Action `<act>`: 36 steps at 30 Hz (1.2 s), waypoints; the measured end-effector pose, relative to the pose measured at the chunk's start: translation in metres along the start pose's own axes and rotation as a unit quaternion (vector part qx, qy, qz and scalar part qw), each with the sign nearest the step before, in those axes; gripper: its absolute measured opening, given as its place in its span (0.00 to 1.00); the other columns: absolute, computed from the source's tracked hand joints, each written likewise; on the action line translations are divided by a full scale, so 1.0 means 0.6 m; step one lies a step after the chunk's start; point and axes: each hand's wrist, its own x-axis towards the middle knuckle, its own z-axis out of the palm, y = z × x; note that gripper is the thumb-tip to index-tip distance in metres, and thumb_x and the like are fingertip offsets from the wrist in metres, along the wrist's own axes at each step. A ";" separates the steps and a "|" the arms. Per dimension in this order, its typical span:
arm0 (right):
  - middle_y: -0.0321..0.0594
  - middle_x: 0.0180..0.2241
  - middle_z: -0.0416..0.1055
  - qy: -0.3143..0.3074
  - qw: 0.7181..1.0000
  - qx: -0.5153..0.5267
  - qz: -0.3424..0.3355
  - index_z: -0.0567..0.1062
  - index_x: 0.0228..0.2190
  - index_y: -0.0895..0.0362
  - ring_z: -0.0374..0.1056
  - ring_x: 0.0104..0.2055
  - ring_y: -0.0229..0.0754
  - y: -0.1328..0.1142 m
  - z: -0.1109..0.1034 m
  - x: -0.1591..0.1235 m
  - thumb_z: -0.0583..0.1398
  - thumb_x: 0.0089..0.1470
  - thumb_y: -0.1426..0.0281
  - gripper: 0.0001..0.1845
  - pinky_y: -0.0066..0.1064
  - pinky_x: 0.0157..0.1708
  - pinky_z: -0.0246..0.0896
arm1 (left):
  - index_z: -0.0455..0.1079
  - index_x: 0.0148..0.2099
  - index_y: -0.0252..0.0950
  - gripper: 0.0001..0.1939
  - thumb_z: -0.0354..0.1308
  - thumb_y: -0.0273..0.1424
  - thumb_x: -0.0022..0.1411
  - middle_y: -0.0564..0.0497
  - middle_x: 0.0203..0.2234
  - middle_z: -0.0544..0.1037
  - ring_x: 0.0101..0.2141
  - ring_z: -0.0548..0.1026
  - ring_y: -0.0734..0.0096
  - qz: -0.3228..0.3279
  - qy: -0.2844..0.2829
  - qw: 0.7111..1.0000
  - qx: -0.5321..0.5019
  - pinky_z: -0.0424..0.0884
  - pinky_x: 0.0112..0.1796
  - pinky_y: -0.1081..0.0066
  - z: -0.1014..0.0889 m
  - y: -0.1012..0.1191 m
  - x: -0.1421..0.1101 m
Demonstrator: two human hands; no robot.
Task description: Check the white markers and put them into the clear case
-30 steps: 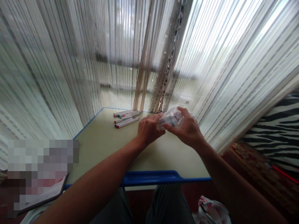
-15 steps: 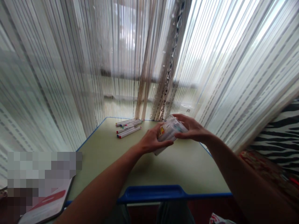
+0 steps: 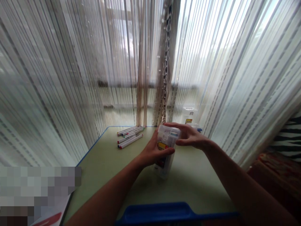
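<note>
A clear plastic marker case [image 3: 167,138] with a yellow label stands tilted above the table, its lid end up. My left hand [image 3: 154,150] is wrapped round its left side, with the thumb across the front below the label. A few dark and coloured shapes show through the case wall; I cannot make them out. At the lid end, my right hand [image 3: 191,135] has its fingers along the back edge and its thumb by the right side. Several white markers [image 3: 130,141] with coloured ends lie beyond my left hand.
The pale green table [image 3: 105,169] has a blue rim and a blue front tray [image 3: 157,212]. A second clear case [image 3: 188,117] stands at the back right, with a blue-ended object beside it. Striped string curtains [image 3: 117,62] hang behind. A pixelated patch covers the lower left.
The case has turned from lying slanted to nearly upright, lid end up. My right hand has shifted from round its end to the lid's back edge. The view has tilted up slightly.
</note>
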 end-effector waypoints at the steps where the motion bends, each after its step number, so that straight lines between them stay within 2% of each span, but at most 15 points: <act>1: 0.49 0.56 0.74 0.016 1.000 -0.003 -0.006 0.72 0.59 0.52 0.71 0.58 0.53 0.004 0.006 -0.001 0.74 0.45 0.66 0.40 0.48 0.58 0.66 | 0.42 0.74 0.42 0.55 0.72 0.38 0.54 0.40 0.56 0.74 0.54 0.74 0.51 0.001 0.011 1.000 0.015 0.70 0.53 0.55 0.001 -0.005 0.001; 4: 0.49 0.55 0.73 0.096 0.994 -0.034 -0.034 0.75 0.55 0.53 0.74 0.52 0.50 0.016 0.025 -0.003 0.74 0.45 0.67 0.35 0.46 0.53 0.71 | 0.38 0.75 0.44 0.57 0.71 0.39 0.55 0.41 0.55 0.75 0.51 0.76 0.52 -0.010 0.026 0.999 0.045 0.71 0.53 0.52 0.005 -0.014 0.001; 7: 0.49 0.58 0.68 0.153 0.985 -0.035 -0.071 0.77 0.50 0.53 0.73 0.52 0.49 0.022 0.041 -0.006 0.74 0.46 0.66 0.29 0.43 0.51 0.73 | 0.37 0.75 0.45 0.58 0.72 0.39 0.54 0.41 0.52 0.76 0.45 0.79 0.55 -0.028 0.036 0.998 0.034 0.75 0.47 0.54 0.008 -0.012 0.001; 11: 0.47 0.57 0.69 0.148 0.986 -0.002 -0.075 0.75 0.49 0.52 0.73 0.51 0.48 0.021 0.043 -0.011 0.72 0.48 0.65 0.26 0.43 0.49 0.73 | 0.40 0.73 0.49 0.54 0.71 0.37 0.55 0.40 0.53 0.74 0.41 0.81 0.57 -0.059 0.030 0.997 -0.033 0.78 0.40 0.58 0.010 -0.006 0.001; 16: 0.46 0.61 0.65 0.128 0.988 0.011 -0.080 0.74 0.46 0.51 0.73 0.51 0.49 0.023 0.037 -0.016 0.71 0.47 0.64 0.24 0.41 0.48 0.72 | 0.49 0.68 0.48 0.41 0.65 0.33 0.58 0.45 0.48 0.74 0.39 0.80 0.61 -0.064 0.028 0.993 -0.092 0.77 0.39 0.61 0.012 -0.002 -0.001; 20: 0.47 0.65 0.58 0.119 0.989 0.008 -0.088 0.72 0.47 0.52 0.72 0.51 0.48 0.025 0.048 -0.017 0.70 0.45 0.67 0.27 0.39 0.46 0.72 | 0.53 0.64 0.44 0.36 0.62 0.31 0.55 0.48 0.43 0.74 0.35 0.78 0.65 -0.057 0.058 0.994 -0.070 0.75 0.36 0.66 0.020 0.010 0.000; 25: 0.49 0.69 0.49 0.155 0.983 -0.015 -0.098 0.67 0.48 0.53 0.72 0.50 0.47 0.023 0.071 -0.017 0.68 0.44 0.71 0.28 0.35 0.41 0.73 | 0.54 0.60 0.42 0.34 0.59 0.28 0.51 0.51 0.40 0.74 0.30 0.77 0.69 -0.056 0.086 0.995 -0.021 0.74 0.32 0.69 0.032 0.031 0.001; 30: 0.47 0.68 0.51 0.188 0.975 -0.035 -0.114 0.67 0.47 0.51 0.71 0.51 0.46 0.025 0.085 -0.019 0.64 0.44 0.75 0.27 0.33 0.40 0.72 | 0.56 0.57 0.42 0.30 0.58 0.28 0.52 0.52 0.36 0.75 0.29 0.77 0.69 -0.060 0.126 0.989 0.039 0.75 0.32 0.67 0.038 0.042 0.001; 36: 0.46 0.66 0.55 0.193 0.972 -0.040 -0.124 0.67 0.47 0.51 0.71 0.51 0.48 0.028 0.086 -0.019 0.64 0.45 0.73 0.26 0.36 0.41 0.72 | 0.55 0.59 0.43 0.30 0.59 0.29 0.55 0.51 0.38 0.76 0.30 0.78 0.68 -0.038 0.109 0.992 0.047 0.76 0.32 0.67 0.035 0.034 -0.002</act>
